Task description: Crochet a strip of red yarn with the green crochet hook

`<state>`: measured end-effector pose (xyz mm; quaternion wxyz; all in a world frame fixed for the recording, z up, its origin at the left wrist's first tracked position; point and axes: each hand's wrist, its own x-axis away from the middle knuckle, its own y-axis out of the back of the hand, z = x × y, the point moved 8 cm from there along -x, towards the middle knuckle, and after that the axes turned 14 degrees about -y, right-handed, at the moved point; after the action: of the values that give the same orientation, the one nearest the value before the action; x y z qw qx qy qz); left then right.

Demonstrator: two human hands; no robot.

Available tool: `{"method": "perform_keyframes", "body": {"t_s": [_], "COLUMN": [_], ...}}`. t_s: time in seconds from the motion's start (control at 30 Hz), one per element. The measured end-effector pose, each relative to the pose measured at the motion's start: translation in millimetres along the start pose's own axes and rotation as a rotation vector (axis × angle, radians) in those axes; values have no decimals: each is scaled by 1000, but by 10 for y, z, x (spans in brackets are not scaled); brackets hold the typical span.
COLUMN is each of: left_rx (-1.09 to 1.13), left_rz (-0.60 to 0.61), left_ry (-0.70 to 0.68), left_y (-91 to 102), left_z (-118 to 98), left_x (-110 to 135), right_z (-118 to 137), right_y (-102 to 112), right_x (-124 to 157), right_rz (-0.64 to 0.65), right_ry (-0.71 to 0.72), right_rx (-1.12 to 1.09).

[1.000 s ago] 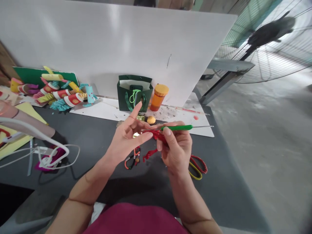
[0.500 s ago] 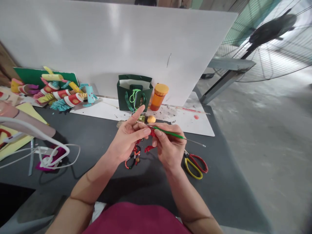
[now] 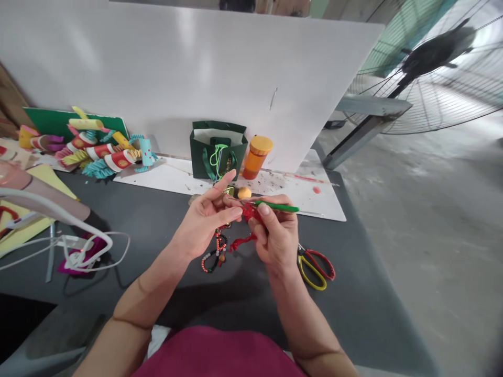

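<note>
Green paper makes up the gift bag (image 3: 204, 157) ahead of us, with a neon cord looped at its mouth and an orange jar (image 3: 255, 159) with a yellow lid touching its right side. Below the bag, our right hand (image 3: 279, 233) grips a crochet hook (image 3: 277, 206) with a smooth green handle, its long axis nearly level and its tip pointing left. Our left hand (image 3: 204, 222) pinches knobbly red crochet work (image 3: 249, 212) with narrowly closed fingers (image 3: 231, 213), forefinger raised.
</note>
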<state>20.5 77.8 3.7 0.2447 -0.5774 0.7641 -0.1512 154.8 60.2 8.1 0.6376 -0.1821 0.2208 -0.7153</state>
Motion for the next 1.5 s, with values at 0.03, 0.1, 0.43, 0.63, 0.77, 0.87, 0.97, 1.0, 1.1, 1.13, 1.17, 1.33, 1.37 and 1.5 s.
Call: {"method": "perform_keyframes", "body": {"t_s": [0.03, 0.1, 0.43, 0.63, 0.77, 0.87, 0.97, 1.0, 1.1, 1.13, 1.17, 1.33, 1.37, 1.5], "left_rx": [-4, 2, 43, 90, 126, 145, 175, 185, 201, 206, 215, 245, 234, 169], "left_rz": [1, 0, -14, -70, -73, -55, -40, -35, -33, -37, -40, -5, 2, 4], "left_ry": [-3, -3, 2, 12, 61, 100, 111, 110, 113, 115, 117, 114, 110, 90], "left_y": [1, 0, -6, -35, -48, -56, -73, -80, -86, -83, -80, -106, -112, -123], "left_z": [-1, 4, 10, 60, 102, 123, 122, 117, 99, 94, 89, 71, 68, 62], "left_x": [-2, -7, -10, 34, 50, 60, 62, 60, 47, 40, 34, 22, 26, 49], "right_z": [-15, -43, -49, 17, 66, 85, 70, 70, 69, 69, 65, 7, -6, -11], "right_y": [-3, -12, -17, 20, -27, -25, 8, 29, 117, 138, 150, 132, 114, 23], "right_x": [-8, -26, -12, 99, 113, 108, 111, 116, 121, 115, 104, 28, 23, 61], "right_rz": [16, 57, 72, -48, -3, -7, -30, -44, -114, -126, -126, -68, -56, -17], "right_ry": [-21, -60, -11, 184, 225, 200, 157, 158, 174, 177, 173, 56, 31, 29], "right_rx": [-9, -17, -14, 109, 113, 126, 140, 132, 107, 100, 95, 94, 95, 114]}}
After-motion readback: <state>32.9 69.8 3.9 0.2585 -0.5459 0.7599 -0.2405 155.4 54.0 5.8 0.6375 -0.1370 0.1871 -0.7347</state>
